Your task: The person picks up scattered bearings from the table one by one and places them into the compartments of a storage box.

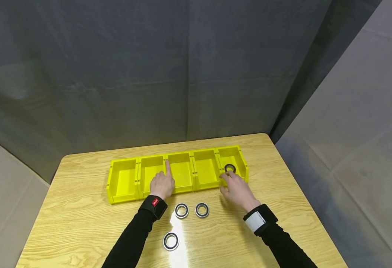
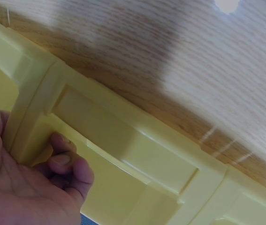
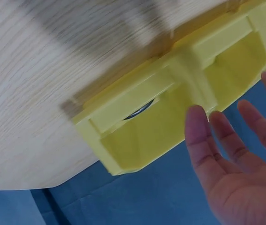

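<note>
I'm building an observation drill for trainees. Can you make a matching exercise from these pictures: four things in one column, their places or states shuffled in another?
Things
1. Left hand
2. Right hand
3. Row of yellow bins
4. Wood-grain table

Places or states
A. Has three ball bearings lying directly on it
B. Reaching the front of the rightmost bin
C. Contains a single ball bearing
D. Index finger extended, other fingers curled

Pairs: 1-D; 2-B; 3-C; 4-A
</note>
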A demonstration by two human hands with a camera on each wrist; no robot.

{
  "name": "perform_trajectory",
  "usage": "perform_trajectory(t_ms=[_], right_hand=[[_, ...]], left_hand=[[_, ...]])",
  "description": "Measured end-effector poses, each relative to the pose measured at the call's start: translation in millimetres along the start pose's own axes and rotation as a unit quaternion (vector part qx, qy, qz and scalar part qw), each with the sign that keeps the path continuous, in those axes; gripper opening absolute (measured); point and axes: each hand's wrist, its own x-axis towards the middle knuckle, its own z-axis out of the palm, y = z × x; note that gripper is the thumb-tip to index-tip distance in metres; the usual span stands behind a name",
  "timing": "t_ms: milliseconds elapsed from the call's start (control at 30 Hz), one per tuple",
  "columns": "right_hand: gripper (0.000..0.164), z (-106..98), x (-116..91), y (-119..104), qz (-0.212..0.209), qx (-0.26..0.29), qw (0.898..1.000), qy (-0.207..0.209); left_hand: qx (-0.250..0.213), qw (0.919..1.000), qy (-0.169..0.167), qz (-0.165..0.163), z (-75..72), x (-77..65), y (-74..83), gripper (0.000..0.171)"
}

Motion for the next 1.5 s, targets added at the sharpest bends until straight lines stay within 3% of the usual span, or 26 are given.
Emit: perform_trajectory(t_ms=[300, 833, 1500], right_hand=[[0.04, 14, -13, -16, -0.012, 0.006, 0.998, -0.06], [0.046, 46, -25, -28, -0.085, 0.002, 0.989, -0.121], [0.045, 61, -28, -35, -0.127, -0.015, 0.984, -0.126]], left_hand=[[0.003, 1.0, 0.0, -0.001, -0.4, 0.1, 0.1, 0.076], [-0.001, 1.0, 0.002, -0.002, 3.0, 0.4, -0.9, 0.077], [0.001, 1.0, 0.005, -0.001, 4.6, 1.1, -1.7, 0.076]])
